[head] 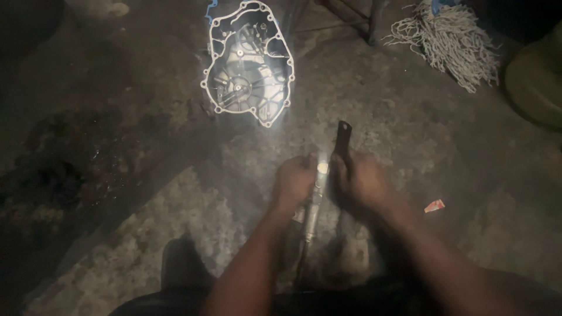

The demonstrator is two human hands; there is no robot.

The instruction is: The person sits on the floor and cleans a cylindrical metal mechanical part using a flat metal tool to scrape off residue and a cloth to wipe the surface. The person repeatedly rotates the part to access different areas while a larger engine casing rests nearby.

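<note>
1. Two bare forearms reach down and forward from the bottom of the head view, meeting over the stained concrete floor [410,117].
2. Left hand [294,180] is curled, knuckles up, closed against the upper end of a pale metal shaft [315,202] that runs back toward the person.
3. Right hand [362,178] is closed around a dark flat bar [342,137], whose tip sticks up beyond the fingers; the bar stands just beside the shaft's top.
4. Motion blur hides whether the bar and the shaft touch.
5. Farther off lies an open aluminium engine case cover [249,64], hollow side up, ribs and round bosses showing inside.
6. Top right lies a string mop head [448,41]; a small red scrap [434,206] lies right of the right forearm.
</note>
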